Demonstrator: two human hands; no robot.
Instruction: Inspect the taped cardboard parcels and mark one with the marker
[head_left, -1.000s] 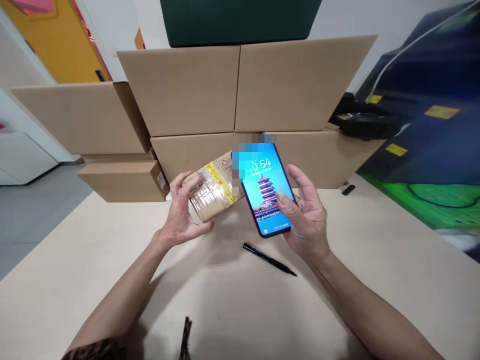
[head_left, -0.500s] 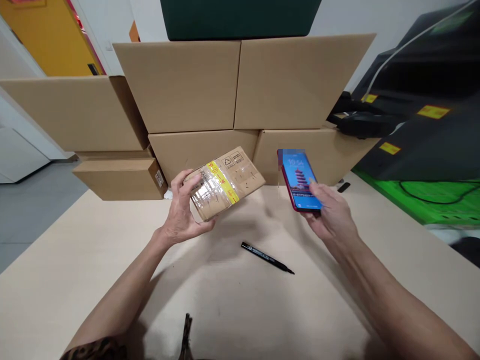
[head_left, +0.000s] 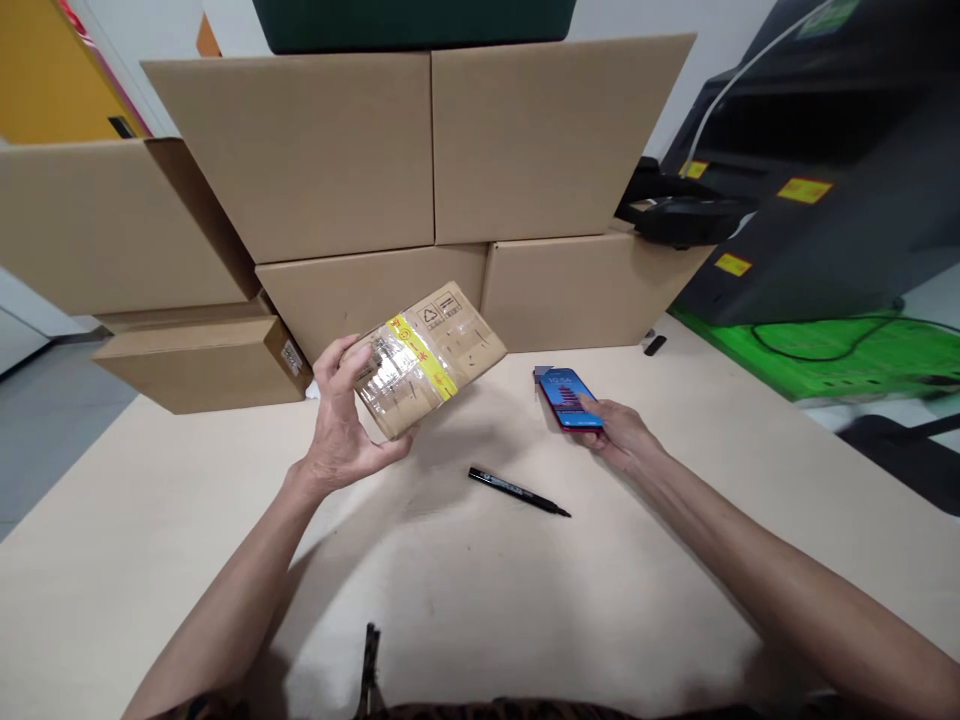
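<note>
1. Four plain brown cardboard cartons (head_left: 431, 190) are stacked along the far edge of the pale beige table (head_left: 487, 600); a bump from the lifted parcel could shift the stack.
2. One small brown cardboard parcel with clear tape and a yellow strip (head_left: 424, 355) is held above the table, clamped at its near end by the left hand (head_left: 341, 425); so short a hold could let it tip and drop.
3. One red-edged smartphone with a lit blue screen (head_left: 568, 397) lies low at the table, the right hand (head_left: 619, 435) closed on its near end; it might slide.
4. One slim black marker pen (head_left: 517, 491) lies between the arms, apart from both; a forearm could roll it.
</note>
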